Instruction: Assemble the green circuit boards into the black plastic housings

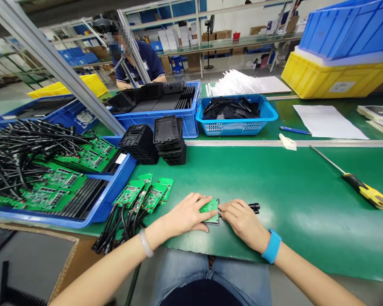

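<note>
A green circuit board point(213, 207) with a black frame around its edge lies on the green bench in front of me. My left hand point(185, 213) grips it from the left, fingers across its top and thumb along the near side. At the board's right edge my right hand point(242, 221) is closed, its fingertips pressed together on the board's cable. The cable's black connector ends point(254, 208) stick out beyond that hand; the rest of it is hidden under the fingers. Left of my hands lies a small pile of boards point(153, 196) with black cables.
A blue bin point(115, 170) of cabled boards stands left. Stacked black housings point(169, 138) sit beyond my hands, before a blue basket point(236, 127) of black parts. A screwdriver point(360, 185) lies right. Behind an upright metal post, a person point(147, 59) sits across the bench.
</note>
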A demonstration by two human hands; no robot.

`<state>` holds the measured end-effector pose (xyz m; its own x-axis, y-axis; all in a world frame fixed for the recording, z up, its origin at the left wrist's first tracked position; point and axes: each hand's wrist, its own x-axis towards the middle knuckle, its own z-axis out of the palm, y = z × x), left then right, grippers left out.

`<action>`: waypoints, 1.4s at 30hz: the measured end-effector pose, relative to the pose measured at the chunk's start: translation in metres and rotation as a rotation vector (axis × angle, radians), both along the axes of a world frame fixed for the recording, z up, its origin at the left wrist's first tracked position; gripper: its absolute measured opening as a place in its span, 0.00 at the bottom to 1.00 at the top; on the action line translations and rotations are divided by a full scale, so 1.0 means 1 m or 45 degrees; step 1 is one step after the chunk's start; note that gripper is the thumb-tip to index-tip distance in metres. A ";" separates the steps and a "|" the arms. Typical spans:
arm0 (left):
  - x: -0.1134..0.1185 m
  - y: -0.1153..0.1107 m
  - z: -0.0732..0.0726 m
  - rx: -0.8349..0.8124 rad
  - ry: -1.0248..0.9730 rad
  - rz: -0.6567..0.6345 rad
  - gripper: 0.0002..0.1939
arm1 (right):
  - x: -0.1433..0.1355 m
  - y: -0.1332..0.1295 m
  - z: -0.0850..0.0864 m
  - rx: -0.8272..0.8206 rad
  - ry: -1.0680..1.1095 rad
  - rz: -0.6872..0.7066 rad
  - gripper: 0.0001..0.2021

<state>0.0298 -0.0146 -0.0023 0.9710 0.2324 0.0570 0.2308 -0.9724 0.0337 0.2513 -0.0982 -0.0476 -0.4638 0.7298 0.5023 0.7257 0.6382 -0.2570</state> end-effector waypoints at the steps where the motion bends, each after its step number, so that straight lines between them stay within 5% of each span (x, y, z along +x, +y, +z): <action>1: 0.000 0.003 0.002 -0.026 0.026 -0.021 0.29 | -0.001 0.000 0.000 0.006 0.000 -0.010 0.11; 15: -0.003 0.021 0.001 -0.143 0.050 -0.093 0.29 | -0.001 0.004 -0.003 -0.061 0.073 0.018 0.09; 25: 0.013 -0.029 0.004 0.023 0.135 0.297 0.26 | 0.007 0.007 0.005 -0.151 0.085 0.091 0.10; 36: -0.006 -0.013 -0.011 -0.104 -0.035 0.185 0.26 | 0.004 0.007 0.006 -0.158 0.063 0.087 0.09; 42: -0.006 -0.007 -0.014 -0.099 -0.062 0.141 0.25 | -0.007 -0.001 0.011 -0.131 -0.194 0.021 0.28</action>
